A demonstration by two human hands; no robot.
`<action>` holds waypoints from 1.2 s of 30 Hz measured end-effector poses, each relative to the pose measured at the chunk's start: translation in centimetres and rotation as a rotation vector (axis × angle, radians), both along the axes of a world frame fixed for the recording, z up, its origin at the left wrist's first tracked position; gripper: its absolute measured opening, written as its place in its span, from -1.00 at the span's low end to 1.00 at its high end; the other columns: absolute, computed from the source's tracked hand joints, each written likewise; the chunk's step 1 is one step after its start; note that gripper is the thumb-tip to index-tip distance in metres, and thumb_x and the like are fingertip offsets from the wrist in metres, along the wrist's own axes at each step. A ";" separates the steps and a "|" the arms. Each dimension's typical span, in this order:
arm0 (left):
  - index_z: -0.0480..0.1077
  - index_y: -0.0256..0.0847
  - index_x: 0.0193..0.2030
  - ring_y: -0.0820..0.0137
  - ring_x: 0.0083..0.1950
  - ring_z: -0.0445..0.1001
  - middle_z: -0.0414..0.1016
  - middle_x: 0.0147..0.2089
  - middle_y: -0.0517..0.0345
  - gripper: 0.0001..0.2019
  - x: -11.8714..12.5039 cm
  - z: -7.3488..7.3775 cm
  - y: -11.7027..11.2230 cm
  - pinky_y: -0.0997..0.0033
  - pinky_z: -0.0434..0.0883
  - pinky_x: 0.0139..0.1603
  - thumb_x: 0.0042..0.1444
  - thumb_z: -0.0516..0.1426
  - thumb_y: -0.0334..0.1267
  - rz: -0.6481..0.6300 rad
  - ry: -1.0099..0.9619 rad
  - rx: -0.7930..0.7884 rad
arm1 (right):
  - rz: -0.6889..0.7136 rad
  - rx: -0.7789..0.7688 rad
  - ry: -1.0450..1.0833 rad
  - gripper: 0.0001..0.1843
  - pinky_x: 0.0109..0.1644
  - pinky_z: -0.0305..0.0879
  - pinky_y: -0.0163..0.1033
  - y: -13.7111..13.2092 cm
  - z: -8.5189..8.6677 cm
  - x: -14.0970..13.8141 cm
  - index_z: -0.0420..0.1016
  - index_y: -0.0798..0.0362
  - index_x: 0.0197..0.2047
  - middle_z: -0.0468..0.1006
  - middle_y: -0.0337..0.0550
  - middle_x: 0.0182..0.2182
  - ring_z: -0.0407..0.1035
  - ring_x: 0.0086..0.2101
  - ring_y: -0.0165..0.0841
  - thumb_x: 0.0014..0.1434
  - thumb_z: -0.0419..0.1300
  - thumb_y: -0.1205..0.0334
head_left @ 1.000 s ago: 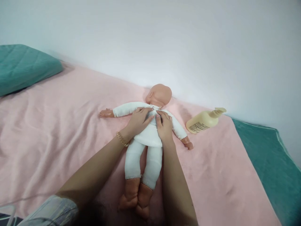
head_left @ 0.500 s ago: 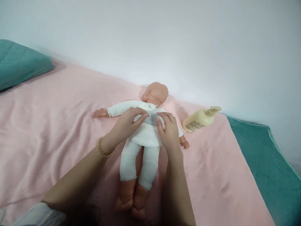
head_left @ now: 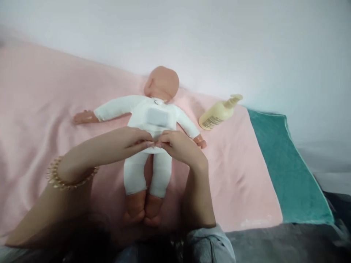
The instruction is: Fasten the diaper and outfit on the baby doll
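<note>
While the left hand (head_left: 109, 146) and the right hand (head_left: 178, 146) pinch together the lower hem of the doll (head_left: 148, 120), it lies face down in the middle of the pink blanket (head_left: 41, 109) — its white suit seems closed along the back, only the hem is left. To the right, the lotion bottle (head_left: 216, 114) lies near its arm, and past it the blanket's edge meets the teal cover (head_left: 287, 175) — the left side has much open room.

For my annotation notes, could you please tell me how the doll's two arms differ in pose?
The doll's arm at picture left stretches out nearly straight sideways; the arm at picture right angles down toward the lotion bottle side and looks shorter. Both wear white sleeves, end in bare hands and rest on the pink blanket.
</note>
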State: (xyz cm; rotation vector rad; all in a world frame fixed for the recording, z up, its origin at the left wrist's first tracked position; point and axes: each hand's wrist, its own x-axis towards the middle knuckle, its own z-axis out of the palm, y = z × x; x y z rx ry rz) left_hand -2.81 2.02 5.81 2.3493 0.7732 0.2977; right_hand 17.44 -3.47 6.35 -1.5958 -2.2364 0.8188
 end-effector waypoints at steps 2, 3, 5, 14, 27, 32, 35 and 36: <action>0.54 -0.11 -0.19 0.19 -0.16 0.52 0.60 -0.13 0.10 -0.56 0.1 0.2 0.2 0.24 0.40 -0.10 0.34 -0.08 0.06 -0.051 0.088 -0.028 | -0.016 -0.009 -0.023 -0.66 -0.27 0.28 -0.25 0.3 -0.4 -0.2 0.50 -0.02 -0.49 0.55 -0.26 -0.42 0.39 -0.36 -0.36 0.27 0.07 0.40; 0.54 -0.12 -0.17 0.20 -0.17 0.51 0.60 -0.14 0.10 -0.55 0.2 0.3 0.2 0.25 0.39 -0.11 0.34 -0.09 0.07 -0.075 0.122 -0.051 | -0.024 -0.017 -0.026 -0.66 -0.29 0.26 -0.25 0.4 -0.5 -0.3 0.48 -0.02 -0.51 0.53 -0.26 -0.44 0.37 -0.39 -0.37 0.26 0.07 0.40; 0.54 -0.14 -0.17 0.24 -0.21 0.50 0.60 -0.19 0.11 -0.56 0.5 0.5 0.3 0.30 0.37 -0.15 0.33 -0.08 0.06 -0.067 0.146 -0.087 | -0.028 -0.033 -0.016 -0.66 -0.32 0.22 -0.25 0.6 -0.7 -0.5 0.45 0.00 -0.54 0.51 -0.25 -0.47 0.33 -0.41 -0.38 0.25 0.08 0.39; 0.54 -0.09 -0.30 0.28 -0.38 0.46 0.56 -0.36 0.15 -0.63 0.6 -0.3 0.4 0.36 0.28 -0.32 0.27 0.01 0.04 0.014 -0.054 -0.041 | -0.038 0.009 0.060 -0.67 -0.35 0.16 -0.24 0.7 -0.9 0.0 0.44 0.02 -0.54 0.46 -0.27 -0.49 0.29 -0.43 -0.40 0.27 0.10 0.35; 0.47 -0.18 -0.45 0.39 -0.50 0.30 0.38 -0.52 0.18 -0.62 1.6 -1.3 1.5 0.39 0.13 -0.46 0.25 0.06 0.01 0.043 -0.091 -0.051 | -0.138 0.037 0.182 -0.75 -0.29 0.22 -0.28 2.0 -2.9 0.5 0.58 0.03 -0.43 0.49 -0.25 -0.42 0.34 -0.36 -0.38 0.24 0.14 0.33; 0.48 -0.19 -0.36 0.41 -0.43 0.33 0.43 -0.46 0.20 -0.69 1.6 -1.9 2.1 0.42 0.18 -0.41 0.28 0.06 -0.07 0.148 -0.185 -0.011 | -0.194 0.137 0.251 -0.76 -0.18 0.31 -0.22 2.1 -2.7 1.0 0.63 -0.02 -0.35 0.57 -0.23 -0.32 0.42 -0.29 -0.34 0.25 0.14 0.31; 0.47 -0.22 -0.36 0.40 -0.40 0.35 0.46 -0.44 0.18 -0.74 1.6 -2.4 2.6 0.40 0.22 -0.36 0.27 0.07 -0.16 0.184 -0.227 0.008 | -0.255 0.165 0.293 -0.77 -0.15 0.35 -0.19 2.2 -3.0 1.2 0.65 -0.05 -0.31 0.59 -0.20 -0.26 0.45 -0.28 -0.33 0.25 0.15 0.30; 0.47 -0.22 -0.37 0.40 -0.39 0.36 0.47 -0.43 0.17 -0.74 1.7 -2.5 2.7 0.40 0.23 -0.34 0.26 0.07 -0.17 0.175 -0.218 0.014 | -0.259 0.163 0.289 -0.77 -0.15 0.36 -0.18 2.2 -3.1 1.1 0.66 -0.05 -0.32 0.58 -0.20 -0.27 0.45 -0.29 -0.33 0.25 0.16 0.29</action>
